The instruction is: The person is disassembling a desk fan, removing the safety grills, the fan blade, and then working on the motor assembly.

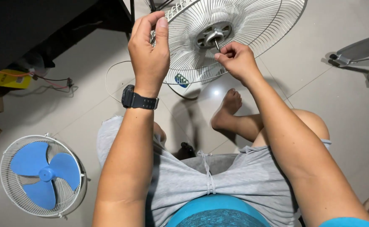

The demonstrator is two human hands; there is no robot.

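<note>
The white fan guard (239, 25) is tilted up in front of the seated person, above the floor (340, 117). The left hand (149, 50) clamps its rim, thumb and fingers pressed onto the wires. The right hand (237, 61) pinches the metal shaft (216, 43) at the guard's hub. Keeping the rim steady while the fingertips work straight along the shaft seems wise. The guard's top is cut off, and any small part on the shaft is hidden. A second guard with a blue blade (41, 174) lies lower left of it.
</note>
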